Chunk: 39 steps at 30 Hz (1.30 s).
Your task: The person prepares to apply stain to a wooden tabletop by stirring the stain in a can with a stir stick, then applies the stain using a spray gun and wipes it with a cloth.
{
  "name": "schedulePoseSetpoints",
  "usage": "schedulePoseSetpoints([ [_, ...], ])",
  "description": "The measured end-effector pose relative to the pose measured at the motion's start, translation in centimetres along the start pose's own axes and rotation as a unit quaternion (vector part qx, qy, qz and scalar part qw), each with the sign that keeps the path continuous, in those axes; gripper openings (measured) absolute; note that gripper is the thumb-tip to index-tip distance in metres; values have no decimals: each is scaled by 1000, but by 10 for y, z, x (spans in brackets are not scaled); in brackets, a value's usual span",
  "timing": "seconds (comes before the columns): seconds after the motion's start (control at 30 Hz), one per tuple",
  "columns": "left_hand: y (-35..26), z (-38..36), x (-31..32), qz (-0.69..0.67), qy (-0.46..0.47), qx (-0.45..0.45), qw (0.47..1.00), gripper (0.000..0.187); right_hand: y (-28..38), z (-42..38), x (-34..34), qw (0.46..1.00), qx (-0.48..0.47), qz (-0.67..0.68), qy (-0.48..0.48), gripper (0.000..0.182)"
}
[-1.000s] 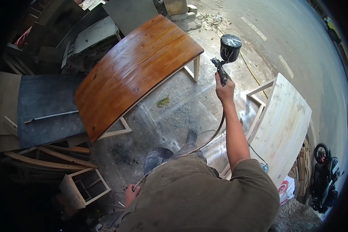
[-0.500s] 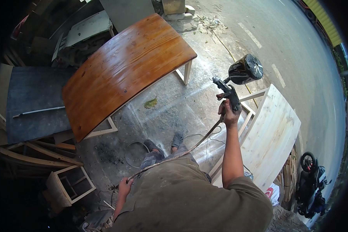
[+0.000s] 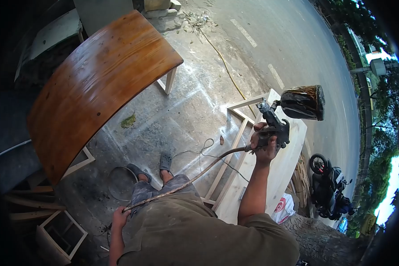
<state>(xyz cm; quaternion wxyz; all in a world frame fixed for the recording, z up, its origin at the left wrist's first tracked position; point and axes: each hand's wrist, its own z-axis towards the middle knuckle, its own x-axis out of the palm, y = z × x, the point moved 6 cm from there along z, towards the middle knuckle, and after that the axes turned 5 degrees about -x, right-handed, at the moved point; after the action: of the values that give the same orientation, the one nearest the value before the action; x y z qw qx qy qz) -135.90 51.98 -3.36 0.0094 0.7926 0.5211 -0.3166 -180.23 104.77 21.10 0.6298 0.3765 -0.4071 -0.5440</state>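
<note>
My right hand [image 3: 266, 150] is wrapped round the handle of a spray gun [image 3: 275, 127], raised in front of the pale table. A dark, paint-crusted cup [image 3: 302, 102] is attached to the gun and lies on its side. From the grip, an air hose [image 3: 186, 183] runs across my body to my left hand [image 3: 120, 217], whose fingers are closed on it near my hip. To the left stands a table with a glossy orange-brown top [image 3: 102, 84]. On the right, below the gun, is a bare pale wooden tabletop [image 3: 252, 188] with its frame.
A small wooden frame box [image 3: 63, 235] stands at lower left. A thin wire [image 3: 204, 153] loops over the stained concrete near my sandals [image 3: 166, 161]. A yellow hose [image 3: 228, 68] lies toward the road [image 3: 297, 53]. A parked motorbike [image 3: 331, 188] is at right.
My view has swung to the right, so the orange-brown table sits further left. The spray gun has turned and come nearer over the pale tabletop. Both hands keep their holds.
</note>
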Motion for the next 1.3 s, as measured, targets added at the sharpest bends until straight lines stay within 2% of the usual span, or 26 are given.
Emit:
schedulePoseSetpoints([
  [0.17, 0, -8, -14, -7, 1, -43, 999, 33, -10, 13, 36, 985, 21, -129, -111, 48],
  [0.27, 17, -8, -20, -49, -23, -34, 998, 34, -46, 15, 54, 973, 50, -207, -92, 40],
  [0.33, 22, -17, -28, -38, -38, -50, 997, 35, -84, 11, 61, 973, 76, -188, -113, 32],
  [0.43, 29, -32, -37, -17, -64, -64, 996, 36, -125, 12, 78, 967, 105, -188, -133, 34],
  [0.53, 50, -46, -32, -28, -63, -90, 994, 37, -164, 12, 85, 959, 146, -213, -113, 35],
  [0.63, 54, -62, -30, -15, -60, -108, 992, 37, -178, 17, 100, 961, 4, -254, -110, 36],
  [0.77, 42, -74, -25, -9, -64, -115, 991, 37, -195, 8, 110, 961, 82, -262, -40, 35],
  [0.9, 47, -70, -21, -20, -63, -123, 990, 36, -200, 1, 126, 972, 86, -216, 30, 32],
  [1.03, 50, -57, -18, -30, -70, -109, 991, 34, -193, 4, 131, 978, 111, -174, 35, 28],
  [1.13, 35, -57, -21, -45, -72, -119, 989, 34, -177, 15, 129, 980, 30, -194, 26, 28],
  [1.2, 8, -64, -28, -30, -73, -122, 989, 34, -168, 20, 121, 969, 31, -244, 18, 29],
  [1.3, 20, -55, -20, 8, -95, -81, 992, 35, -166, 28, 102, 949, 13, -315, -13, 31],
])
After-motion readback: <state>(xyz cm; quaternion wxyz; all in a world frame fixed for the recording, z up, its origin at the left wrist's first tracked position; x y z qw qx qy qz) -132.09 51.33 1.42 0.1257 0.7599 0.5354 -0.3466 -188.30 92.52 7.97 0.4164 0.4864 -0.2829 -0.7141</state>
